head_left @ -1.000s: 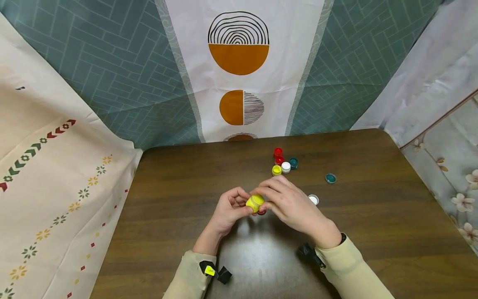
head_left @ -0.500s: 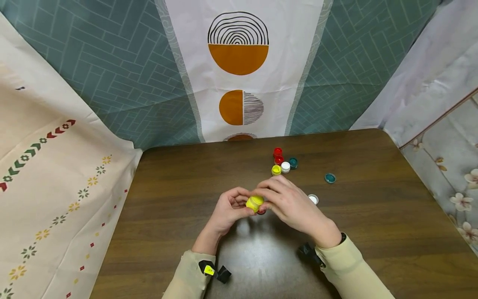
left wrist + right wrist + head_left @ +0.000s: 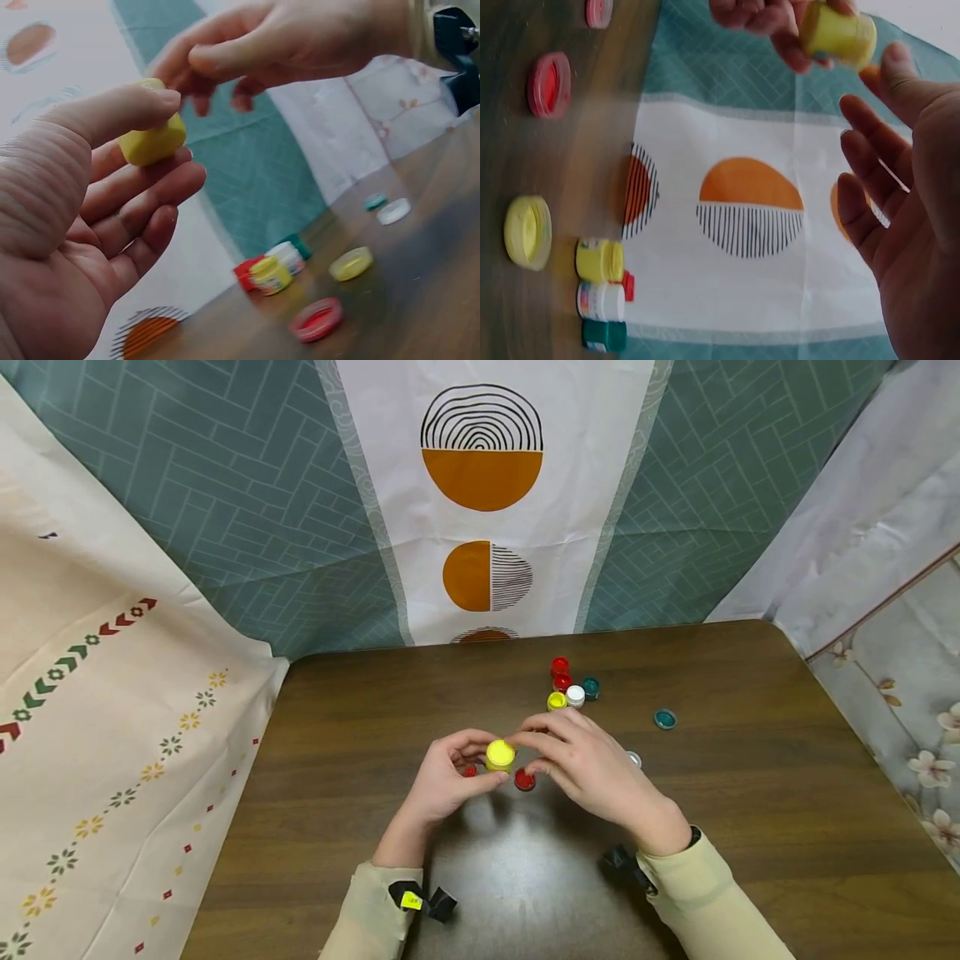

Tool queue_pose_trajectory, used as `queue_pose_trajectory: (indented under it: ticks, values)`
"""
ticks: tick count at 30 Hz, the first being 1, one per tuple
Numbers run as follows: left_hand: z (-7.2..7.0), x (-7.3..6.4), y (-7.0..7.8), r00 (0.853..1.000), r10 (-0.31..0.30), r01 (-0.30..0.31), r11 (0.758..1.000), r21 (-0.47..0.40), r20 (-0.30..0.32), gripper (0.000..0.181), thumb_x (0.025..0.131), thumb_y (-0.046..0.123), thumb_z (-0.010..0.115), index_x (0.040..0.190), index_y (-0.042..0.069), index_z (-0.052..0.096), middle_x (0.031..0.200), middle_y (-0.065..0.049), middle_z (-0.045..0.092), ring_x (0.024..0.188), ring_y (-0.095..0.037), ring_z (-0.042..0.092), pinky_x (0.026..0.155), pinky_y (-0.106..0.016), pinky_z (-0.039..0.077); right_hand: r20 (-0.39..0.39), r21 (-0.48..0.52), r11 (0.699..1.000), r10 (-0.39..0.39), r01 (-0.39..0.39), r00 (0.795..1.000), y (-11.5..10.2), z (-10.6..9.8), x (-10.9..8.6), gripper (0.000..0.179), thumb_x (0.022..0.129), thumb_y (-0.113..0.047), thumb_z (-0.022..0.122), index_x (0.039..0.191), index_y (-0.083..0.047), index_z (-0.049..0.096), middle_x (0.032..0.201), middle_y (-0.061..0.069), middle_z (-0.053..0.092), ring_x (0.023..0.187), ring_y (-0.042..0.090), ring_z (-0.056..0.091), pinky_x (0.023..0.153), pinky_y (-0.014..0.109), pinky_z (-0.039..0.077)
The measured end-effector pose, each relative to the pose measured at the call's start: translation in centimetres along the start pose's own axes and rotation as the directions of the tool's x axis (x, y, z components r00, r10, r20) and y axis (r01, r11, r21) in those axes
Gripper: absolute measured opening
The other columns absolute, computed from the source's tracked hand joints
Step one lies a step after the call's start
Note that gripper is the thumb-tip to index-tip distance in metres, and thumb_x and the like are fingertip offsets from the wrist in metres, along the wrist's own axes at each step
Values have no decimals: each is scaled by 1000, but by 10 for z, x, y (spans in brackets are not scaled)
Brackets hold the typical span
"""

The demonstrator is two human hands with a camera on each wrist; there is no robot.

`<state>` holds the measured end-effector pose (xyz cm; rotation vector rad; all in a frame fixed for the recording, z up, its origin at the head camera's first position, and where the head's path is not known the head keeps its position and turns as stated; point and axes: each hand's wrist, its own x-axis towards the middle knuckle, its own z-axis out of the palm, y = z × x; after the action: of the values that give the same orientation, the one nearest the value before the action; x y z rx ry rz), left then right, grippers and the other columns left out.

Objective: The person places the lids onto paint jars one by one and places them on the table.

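My left hand [image 3: 444,783] pinches a small yellow paint jar [image 3: 500,755] between thumb and fingers, above the table. The jar's bright yellow top faces up. In the left wrist view the thumb lies across the jar [image 3: 154,144]. My right hand [image 3: 588,768] is beside it with fingers loosely bent and holds nothing; the right wrist view shows a gap between its fingertips and the jar [image 3: 838,36]. Beneath the hands lies a red lid [image 3: 525,779], and another small red piece [image 3: 469,771] shows behind the left fingers.
Toward the back stand red jars [image 3: 560,667], a yellow jar [image 3: 557,701], a white jar [image 3: 575,696] and a teal jar [image 3: 591,688]. A teal lid [image 3: 664,719] and a white lid [image 3: 634,759] lie at right. A yellow lid [image 3: 351,264] is hidden from the head view.
The right fingers have let go of the yellow jar. My left hand has moved slightly left and up with it, the jar now more upright, uncovering the red lid.
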<state>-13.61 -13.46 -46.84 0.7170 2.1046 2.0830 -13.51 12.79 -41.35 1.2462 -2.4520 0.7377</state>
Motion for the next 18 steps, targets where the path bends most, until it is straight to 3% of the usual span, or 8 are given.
queue_pose_trajectory:
  ticks: [4,9,11,14,18]
  values:
    - [-18,-2,5,999,-2,3,1000,20,-49,38,89,-5,81,124,-3,66,119,-21,77,100,-20,74,85,-33,60,-19,-18,998,67,-67,998,7,-10,-6,48,97,-30,80,142,-17,68,140,3,63,127,26,57,107,45,49]
    - [-51,-8,3,991,-58,80,979,188,-118,38,91,-1,82,124,4,64,124,-16,76,104,-23,73,90,-37,59,-20,-16,991,136,-136,991,16,-19,-16,54,94,-26,84,145,-19,66,145,2,60,133,26,55,110,46,47]
    - [-64,-12,-1,982,-95,139,946,291,-161,38,91,3,83,124,8,64,121,-9,78,104,-21,74,94,-42,56,-13,-15,988,155,-155,988,19,-21,-20,54,94,-26,83,145,-20,66,146,1,59,134,26,54,111,46,46]
    - [-81,-18,-11,963,-155,237,879,413,-222,38,91,10,84,123,10,64,115,-2,80,101,-21,73,94,-48,55,-2,-18,985,169,-169,986,23,-21,-24,55,94,-25,83,146,-20,65,147,1,59,135,26,53,111,47,46]
    - [-98,-16,-27,943,-195,313,790,527,-269,39,91,17,87,124,7,69,113,-5,78,100,-25,70,92,-49,55,15,-20,984,178,-178,984,26,-22,-27,55,95,-25,82,147,-19,65,149,2,58,135,26,53,110,48,46]
